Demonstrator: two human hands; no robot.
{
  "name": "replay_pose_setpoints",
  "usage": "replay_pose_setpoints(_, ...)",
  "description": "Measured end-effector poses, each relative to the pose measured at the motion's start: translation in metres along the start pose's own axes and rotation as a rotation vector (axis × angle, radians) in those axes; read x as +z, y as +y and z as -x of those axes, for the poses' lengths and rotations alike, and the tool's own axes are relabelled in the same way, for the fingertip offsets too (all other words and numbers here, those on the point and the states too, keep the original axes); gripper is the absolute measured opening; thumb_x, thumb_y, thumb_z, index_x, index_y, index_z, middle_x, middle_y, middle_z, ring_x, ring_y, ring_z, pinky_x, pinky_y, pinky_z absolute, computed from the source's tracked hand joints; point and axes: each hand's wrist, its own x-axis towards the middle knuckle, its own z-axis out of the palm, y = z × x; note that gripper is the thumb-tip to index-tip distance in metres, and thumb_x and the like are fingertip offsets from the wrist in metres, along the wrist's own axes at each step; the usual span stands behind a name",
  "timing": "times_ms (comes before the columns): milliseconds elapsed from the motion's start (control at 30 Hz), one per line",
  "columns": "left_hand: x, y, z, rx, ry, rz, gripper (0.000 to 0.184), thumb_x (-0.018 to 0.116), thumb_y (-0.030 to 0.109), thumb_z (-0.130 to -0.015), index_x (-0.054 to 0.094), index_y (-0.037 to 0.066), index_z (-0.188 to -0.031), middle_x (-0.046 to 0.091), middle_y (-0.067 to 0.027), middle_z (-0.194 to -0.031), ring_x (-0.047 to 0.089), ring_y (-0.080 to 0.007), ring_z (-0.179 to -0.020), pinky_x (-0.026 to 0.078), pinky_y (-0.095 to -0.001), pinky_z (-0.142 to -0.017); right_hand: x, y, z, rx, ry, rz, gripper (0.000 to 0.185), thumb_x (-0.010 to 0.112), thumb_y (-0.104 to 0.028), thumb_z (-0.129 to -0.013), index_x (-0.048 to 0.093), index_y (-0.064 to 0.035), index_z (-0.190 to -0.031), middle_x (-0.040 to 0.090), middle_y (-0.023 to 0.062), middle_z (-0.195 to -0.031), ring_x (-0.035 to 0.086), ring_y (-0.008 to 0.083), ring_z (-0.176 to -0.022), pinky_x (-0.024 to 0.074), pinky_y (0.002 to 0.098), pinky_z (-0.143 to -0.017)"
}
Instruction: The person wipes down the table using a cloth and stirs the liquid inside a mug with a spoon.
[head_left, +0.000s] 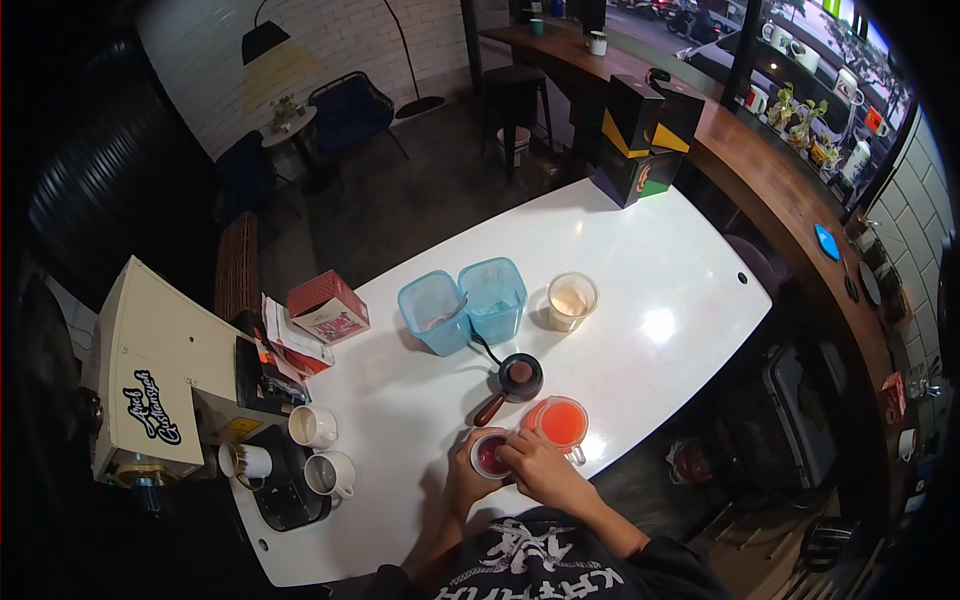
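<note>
My left hand is wrapped around a small white-rimmed cup with dark red contents, near the front edge of the white table. My right hand reaches over the cup's right rim with its fingers closed together; whatever they hold is hidden. Just beyond my right hand stands a clear glass mug of orange-red liquid. A small black gooseneck kettle with a wooden handle is behind the cup. Two light blue plastic containers and a clear cup with pale contents stand farther back.
On the left are a cream-coloured machine, several white mugs, a black tray and a red-and-white box. Black boxes stand at the table's far corner. A wooden counter curves along the right.
</note>
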Motion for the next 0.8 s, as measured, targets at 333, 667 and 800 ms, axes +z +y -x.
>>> replay_pose_setpoints(333, -0.004, 0.005, 0.002, -0.001, 0.037, -0.042, 0.065, 0.084, 0.005, -0.069, 0.053, 0.006, -0.126, 0.062, -0.0106, -0.118, 0.061, -0.0233, -0.110, 0.051, -0.0358, -0.093, 0.008, 0.002, 0.000, -0.016, 0.025, -0.051, 0.032, 0.062, 0.001, -0.074, 0.064, 0.0010, -0.106, 0.061, 0.0147, -0.099, 0.058, 0.0332, -0.095, 0.0459, 0.0427, -0.086)
replay_pose_setpoints(667, -0.003, 0.006, 0.001, -0.005, 0.060, -0.066, 0.069, 0.090, 0.014, -0.063, 0.056, 0.005, -0.122, 0.065, -0.0113, -0.116, 0.064, -0.0237, -0.107, 0.052, -0.0367, -0.092, 0.007, 0.003, -0.002, 0.026, 0.086, -0.056, 0.029, 0.064, -0.001, -0.075, 0.064, 0.0003, -0.104, 0.061, 0.0147, -0.093, 0.058, 0.0335, -0.089, 0.0449, 0.0441, -0.086)
replay_pose_setpoints(800, -0.006, 0.007, 0.000, -0.001, 0.068, -0.073, 0.071, 0.093, 0.017, -0.060, 0.057, 0.005, -0.121, 0.066, -0.0116, -0.115, 0.065, -0.0238, -0.105, 0.053, -0.0371, -0.091, 0.006, 0.003, 0.000, -0.026, 0.038, -0.089, 0.030, 0.064, -0.001, -0.074, 0.064, 0.0006, -0.104, 0.061, 0.0149, -0.093, 0.059, 0.0335, -0.090, 0.0450, 0.0443, -0.086)
